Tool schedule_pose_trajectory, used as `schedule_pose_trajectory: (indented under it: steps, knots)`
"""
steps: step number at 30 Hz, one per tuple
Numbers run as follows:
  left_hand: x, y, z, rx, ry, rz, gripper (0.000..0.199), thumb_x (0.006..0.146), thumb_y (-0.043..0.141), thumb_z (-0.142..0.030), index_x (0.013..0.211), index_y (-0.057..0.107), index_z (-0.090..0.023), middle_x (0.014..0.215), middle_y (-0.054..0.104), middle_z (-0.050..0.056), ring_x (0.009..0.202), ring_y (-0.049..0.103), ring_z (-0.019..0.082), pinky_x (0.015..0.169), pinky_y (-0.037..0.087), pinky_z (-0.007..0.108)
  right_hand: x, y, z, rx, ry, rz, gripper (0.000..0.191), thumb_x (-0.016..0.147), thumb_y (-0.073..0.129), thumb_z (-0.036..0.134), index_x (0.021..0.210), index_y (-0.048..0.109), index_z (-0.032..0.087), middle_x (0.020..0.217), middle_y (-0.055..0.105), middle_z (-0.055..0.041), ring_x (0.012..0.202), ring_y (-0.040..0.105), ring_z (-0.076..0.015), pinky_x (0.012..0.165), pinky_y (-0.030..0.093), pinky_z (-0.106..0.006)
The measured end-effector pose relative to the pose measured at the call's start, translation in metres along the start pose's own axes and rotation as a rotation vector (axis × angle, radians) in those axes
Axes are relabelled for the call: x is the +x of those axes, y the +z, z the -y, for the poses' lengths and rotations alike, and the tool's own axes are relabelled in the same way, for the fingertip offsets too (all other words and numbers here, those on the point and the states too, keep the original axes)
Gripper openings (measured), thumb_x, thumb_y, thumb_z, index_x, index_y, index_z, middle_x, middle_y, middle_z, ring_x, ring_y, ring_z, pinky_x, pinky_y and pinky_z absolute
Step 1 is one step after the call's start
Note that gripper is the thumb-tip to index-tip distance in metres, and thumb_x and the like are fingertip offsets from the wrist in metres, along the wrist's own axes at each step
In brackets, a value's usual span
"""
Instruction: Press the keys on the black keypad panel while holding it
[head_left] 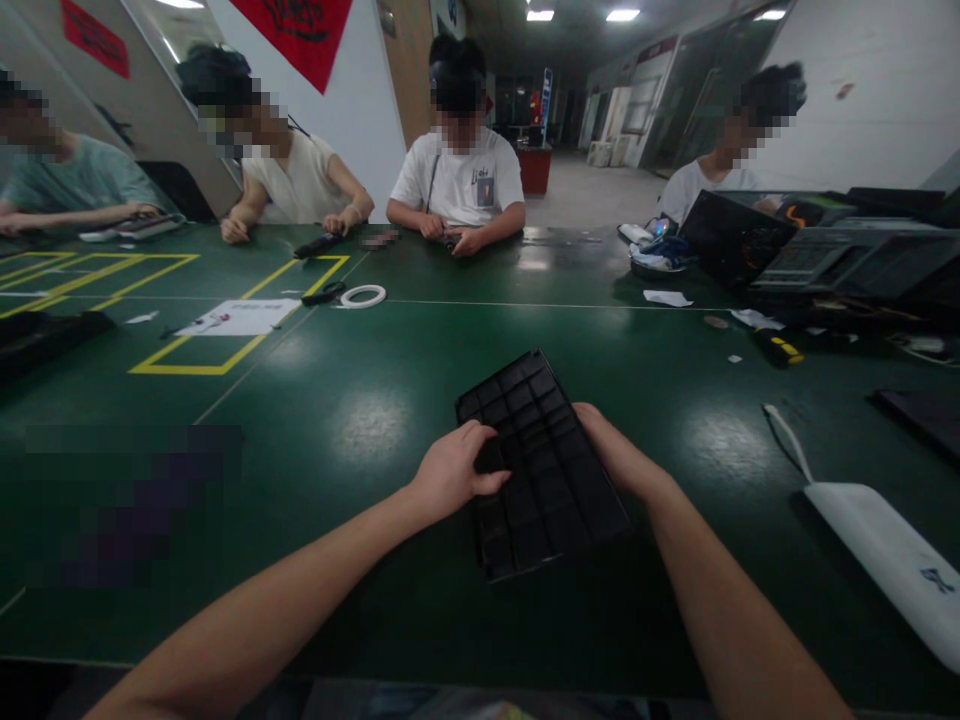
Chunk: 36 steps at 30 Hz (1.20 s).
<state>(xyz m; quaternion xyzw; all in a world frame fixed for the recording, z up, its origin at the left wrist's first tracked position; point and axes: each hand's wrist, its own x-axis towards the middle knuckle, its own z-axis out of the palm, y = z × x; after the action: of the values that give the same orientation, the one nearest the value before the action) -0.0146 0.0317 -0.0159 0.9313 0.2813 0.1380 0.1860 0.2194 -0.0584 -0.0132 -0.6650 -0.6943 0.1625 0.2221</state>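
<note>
A black compartment tray (551, 455) with a grid of dividers is held tilted above the green table. My right hand (611, 445) grips its right side, with the fingers mostly hidden behind it. On the left side my left hand (457, 465) reaches over the tray, thumb and fingers curled around a small dark piece (492, 456). What that piece is, and whether it is part of the tray, I cannot tell. The cells that show look dark, and their contents cannot be made out.
Several people sit across the green table (375, 520). A white pouch (877, 550) with a strap lies at right, near a yellow-black tool (780, 347) and stacked black equipment (832, 240). At left are a paper sheet (244, 317), scissors (324, 293) and a white tape roll (364, 296).
</note>
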Motion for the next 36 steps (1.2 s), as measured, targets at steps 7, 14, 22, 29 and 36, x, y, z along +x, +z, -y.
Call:
schedule_pose_trajectory:
  steps: [7, 14, 22, 29, 36]
  knots:
    - [0.013, -0.027, 0.027, 0.219, -0.115, 0.022, 0.040, 0.075, 0.058, -0.041, 0.105, 0.053, -0.014, 0.100, 0.058, 0.011, 0.092, 0.057, 0.025, 0.076, 0.046, 0.035, -0.010, -0.030, -0.071, -0.326, 0.424, -0.168, 0.042, 0.072, 0.058, 0.028, 0.112, 0.055, 0.013, 0.108, 0.060, -0.0132, 0.104, 0.050, -0.0293, 0.093, 0.038, -0.044]
    - [0.036, -0.081, 0.118, 0.505, -0.375, 0.070, 0.042, 0.076, 0.052, -0.046, 0.103, 0.056, -0.013, 0.105, 0.060, 0.013, 0.094, 0.057, 0.027, 0.075, 0.044, 0.032, -0.017, -0.040, -0.092, -0.401, 0.620, -0.151, 0.041, 0.075, 0.055, 0.032, 0.112, 0.056, 0.013, 0.107, 0.060, -0.0137, 0.099, 0.055, -0.0308, 0.087, 0.042, -0.042]
    - [0.034, -0.129, 0.183, 0.475, -0.468, 0.271, 0.049, 0.071, 0.052, -0.049, 0.102, 0.061, -0.011, 0.098, 0.063, 0.013, 0.088, 0.059, 0.026, 0.069, 0.042, 0.027, -0.008, -0.060, -0.104, -0.446, 0.658, -0.013, 0.044, 0.075, 0.054, 0.028, 0.116, 0.054, 0.012, 0.116, 0.057, -0.0146, 0.105, 0.053, -0.0286, 0.092, 0.040, -0.038]
    - [0.026, -0.128, 0.187, 0.551, -0.458, 0.072, 0.066, 0.075, 0.052, -0.050, 0.124, 0.047, -0.006, 0.113, 0.054, 0.016, 0.104, 0.052, 0.029, 0.086, 0.040, 0.032, -0.026, -0.041, -0.147, -0.673, 0.583, -0.310, 0.050, 0.080, 0.041, 0.031, 0.121, 0.047, 0.003, 0.123, 0.052, -0.0186, 0.118, 0.045, -0.0299, 0.103, 0.028, -0.042]
    - [0.029, -0.113, 0.190, 0.619, -0.550, 0.136, 0.049, 0.079, 0.048, -0.044, 0.109, 0.058, -0.007, 0.108, 0.059, 0.019, 0.102, 0.054, 0.029, 0.084, 0.041, 0.032, -0.029, -0.031, -0.152, -0.633, 0.635, -0.371, 0.058, 0.080, 0.038, 0.037, 0.127, 0.042, 0.003, 0.132, 0.043, -0.0205, 0.126, 0.030, -0.0394, 0.099, 0.030, -0.051]
